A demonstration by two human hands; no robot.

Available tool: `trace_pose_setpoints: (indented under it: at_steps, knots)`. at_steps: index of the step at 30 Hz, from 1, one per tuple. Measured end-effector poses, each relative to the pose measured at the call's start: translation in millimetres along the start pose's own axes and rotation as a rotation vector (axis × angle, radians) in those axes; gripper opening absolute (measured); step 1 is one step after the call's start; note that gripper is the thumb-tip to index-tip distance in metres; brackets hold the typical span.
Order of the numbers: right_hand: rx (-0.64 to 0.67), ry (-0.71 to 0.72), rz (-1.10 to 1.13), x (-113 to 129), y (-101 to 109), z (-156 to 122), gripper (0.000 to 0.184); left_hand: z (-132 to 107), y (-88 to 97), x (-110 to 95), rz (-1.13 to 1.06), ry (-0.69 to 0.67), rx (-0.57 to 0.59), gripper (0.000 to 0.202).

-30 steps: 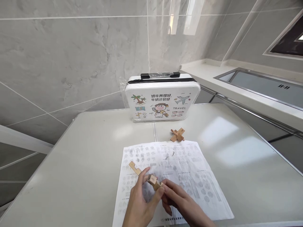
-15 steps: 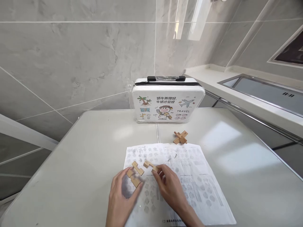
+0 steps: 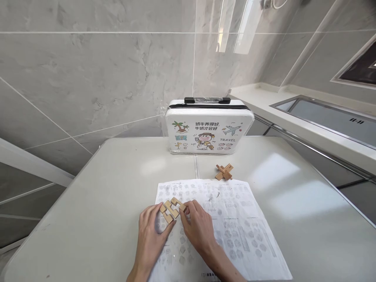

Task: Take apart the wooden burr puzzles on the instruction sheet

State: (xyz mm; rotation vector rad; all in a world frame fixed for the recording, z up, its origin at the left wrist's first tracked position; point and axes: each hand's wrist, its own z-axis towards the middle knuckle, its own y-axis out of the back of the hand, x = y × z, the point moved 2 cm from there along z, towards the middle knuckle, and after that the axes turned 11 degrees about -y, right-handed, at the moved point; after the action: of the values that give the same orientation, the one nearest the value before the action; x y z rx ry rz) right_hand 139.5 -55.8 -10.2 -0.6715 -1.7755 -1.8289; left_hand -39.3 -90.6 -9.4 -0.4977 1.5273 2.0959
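Block [image 3: 170,210] lies between left grip [image 3: 150,227], pinching the left piece [image 3: 168,218], and right grip [image 3: 199,227], pinching the right piece [image 3: 178,202].

3 notched pieces [image 3: 170,210] pale tan; wooden cross [image 3: 224,172] browner; sheet [image 3: 217,225] white, grey-printed; case [image 3: 210,135] white, coloured cartoons.

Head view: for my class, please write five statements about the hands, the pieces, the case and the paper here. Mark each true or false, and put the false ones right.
1. Three notched pieces are between the left hand and the right hand. True.
2. The cross is closer to the case than either hand is. True.
3. The case lies flat on its side. False: the case stands upright.
4. The paper below the hands bears printed figures. True.
5. The right hand pinches the cross. False: it pinches the end of one notched piece.
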Motion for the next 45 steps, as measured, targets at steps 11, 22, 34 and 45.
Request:
trace_pose_setpoints:
  at_steps: [11, 22, 34, 45]
  knots:
    - [0.112, 0.049, -0.025, -2, 1, -6, 0.015, 11, 1.4, -5, 0.003, -0.042, 0.095, 0.063]
    - [0.102, -0.16, 0.329, -87, 77, -55, 0.024, 22, -15.0, -25, -0.001, 0.008, 0.083, 0.066]
    - [-0.051, -0.328, 0.346, -132, 91, -70, 0.038, 51, -12.7, -11, -0.052, 0.1, 0.002, 0.07]
    - [-0.052, -0.351, 0.383, -128, 93, -70, 0.04, 71, -11.5, 7, -0.042, 0.119, -0.012, 0.073]
